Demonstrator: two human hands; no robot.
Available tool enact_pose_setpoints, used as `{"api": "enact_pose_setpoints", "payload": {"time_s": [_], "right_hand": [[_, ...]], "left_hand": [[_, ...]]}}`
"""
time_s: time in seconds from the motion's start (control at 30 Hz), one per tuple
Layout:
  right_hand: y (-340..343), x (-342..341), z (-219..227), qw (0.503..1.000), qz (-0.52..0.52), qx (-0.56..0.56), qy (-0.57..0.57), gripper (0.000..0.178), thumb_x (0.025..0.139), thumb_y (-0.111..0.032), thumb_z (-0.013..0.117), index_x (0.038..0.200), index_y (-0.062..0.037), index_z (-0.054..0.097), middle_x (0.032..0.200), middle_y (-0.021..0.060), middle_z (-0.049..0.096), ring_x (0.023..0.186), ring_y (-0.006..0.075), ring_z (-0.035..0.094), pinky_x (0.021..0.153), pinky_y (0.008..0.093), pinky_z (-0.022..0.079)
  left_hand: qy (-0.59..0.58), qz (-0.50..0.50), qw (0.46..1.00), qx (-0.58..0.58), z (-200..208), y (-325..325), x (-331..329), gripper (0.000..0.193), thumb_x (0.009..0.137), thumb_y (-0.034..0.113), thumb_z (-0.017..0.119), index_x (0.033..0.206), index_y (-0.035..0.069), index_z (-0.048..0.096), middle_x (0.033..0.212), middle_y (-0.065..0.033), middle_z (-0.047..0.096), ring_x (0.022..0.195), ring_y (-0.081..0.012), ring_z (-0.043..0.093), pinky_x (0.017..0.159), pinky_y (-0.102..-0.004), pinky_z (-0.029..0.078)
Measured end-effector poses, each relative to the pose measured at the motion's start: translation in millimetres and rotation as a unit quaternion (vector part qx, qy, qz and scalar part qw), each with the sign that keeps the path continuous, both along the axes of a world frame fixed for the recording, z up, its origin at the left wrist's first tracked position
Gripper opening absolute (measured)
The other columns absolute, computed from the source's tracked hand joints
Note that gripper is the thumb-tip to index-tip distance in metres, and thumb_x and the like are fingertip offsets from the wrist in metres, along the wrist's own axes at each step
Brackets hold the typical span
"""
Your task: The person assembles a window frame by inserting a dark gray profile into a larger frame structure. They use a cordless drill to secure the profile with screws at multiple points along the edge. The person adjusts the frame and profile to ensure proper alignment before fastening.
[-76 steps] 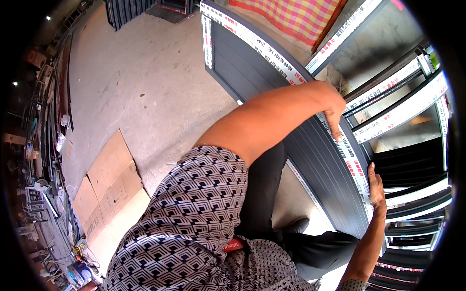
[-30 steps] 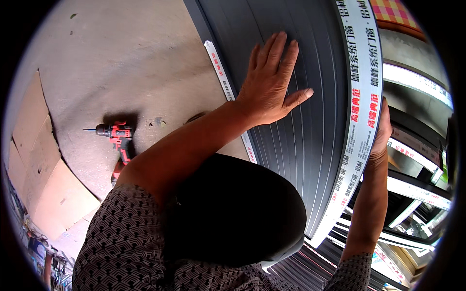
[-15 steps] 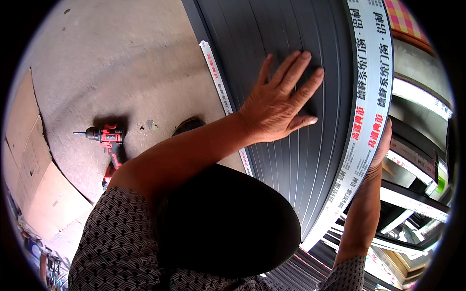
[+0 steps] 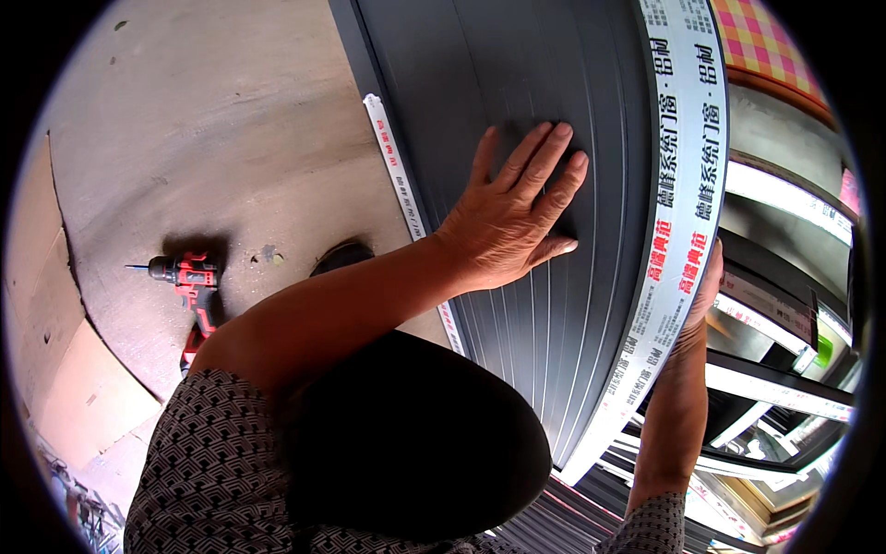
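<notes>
Fingers (image 4: 544, 162) of the left hand (image 4: 484, 238) are lying spread over a dark-grey grooved flat panel (image 4: 554, 65), gripping nothing; to their right the right hand (image 4: 704, 294) is touching the panel's white-filmed rim (image 4: 681, 185), finger spread hidden, both seemingly steadying it; well left of them a red-and-black pistol-shaped drill (image 4: 196, 271) is resting on the grey concrete floor (image 4: 221, 111)

Glaring on a white strip (image 4: 794, 192) near three o'clock, shadowed beside the drill (image 4: 196, 270) at nine, bowed and black-edged.
</notes>
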State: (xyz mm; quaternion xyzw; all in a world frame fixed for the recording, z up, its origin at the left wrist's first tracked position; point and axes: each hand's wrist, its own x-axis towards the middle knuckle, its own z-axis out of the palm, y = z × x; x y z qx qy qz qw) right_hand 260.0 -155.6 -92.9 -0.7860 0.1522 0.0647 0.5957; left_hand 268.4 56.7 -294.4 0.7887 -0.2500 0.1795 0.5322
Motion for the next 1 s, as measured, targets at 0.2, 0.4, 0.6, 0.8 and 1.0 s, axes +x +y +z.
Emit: {"api": "enact_pose_setpoints", "payload": {"time_s": [0.2,0.4,0.6,0.8,1.0], "right_hand": [[20.0,-0.5,0.2,0.995,-0.085,0.046,0.035,0.061,0.106,-0.053,0.037,0.132,-0.0042,0.064,0.105,0.0091,0.077,0.084,0.0154,0.076,0.071,0.0258,0.062],[17.7,-1.3,0.3,0.996,-0.065,0.037,0.041,0.061,0.109,-0.049,0.031,0.133,-0.0034,0.063,0.106,0.0093,0.077,0.088,0.0155,0.076,0.075,0.0277,0.063],[12.8,-0.9,0.4,0.997,-0.073,0.019,0.032,0.059,0.109,-0.048,0.032,0.132,-0.0029,0.063,0.103,0.0090,0.077,0.083,0.0144,0.076,0.071,0.0256,0.064],[12.9,-0.5,2.7,0.998,-0.049,0.019,0.040,0.059,0.109,-0.049,0.033,0.132,-0.0038,0.063,0.103,0.0089,0.077,0.084,0.0140,0.076,0.072,0.0263,0.063],[-6.4,-5.6,-1.8,0.990,0.044,-0.135,-0.021,0.059,0.110,-0.049,0.030,0.131,-0.0050,0.063,0.103,0.0088,0.076,0.085,0.0122,0.074,0.073,0.0241,0.061]], "left_hand": [[-0.011,-0.023,1.000,0.003,11.5,3.6,-0.5,0.104,0.087,0.049,0.079,0.168,0.021,0.019,0.171,-0.0190,0.016,0.156,-0.0349,0.027,0.120,-0.0664,0.027],[-0.032,-0.050,0.998,-0.016,16.1,-4.9,-2.6,0.102,0.089,0.046,0.078,0.168,0.019,0.019,0.171,-0.0150,0.019,0.154,-0.0303,0.031,0.124,-0.0609,0.023],[-0.041,-0.050,0.998,0.016,0.9,-2.6,-9.0,0.103,0.089,0.045,0.077,0.168,0.017,0.018,0.171,-0.0155,0.020,0.153,-0.0309,0.033,0.123,-0.0610,0.025],[-0.046,-0.044,0.998,0.018,2.8,-2.4,-10.6,0.104,0.088,0.046,0.077,0.167,0.012,0.019,0.170,-0.0164,0.021,0.152,-0.0314,0.034,0.122,-0.0611,0.026],[-0.050,-0.046,0.997,0.034,5.6,-0.2,-12.3,0.096,0.089,0.044,0.076,0.163,0.005,0.029,0.168,-0.0156,0.025,0.152,-0.0309,0.034,0.124,-0.0596,0.023]]}}
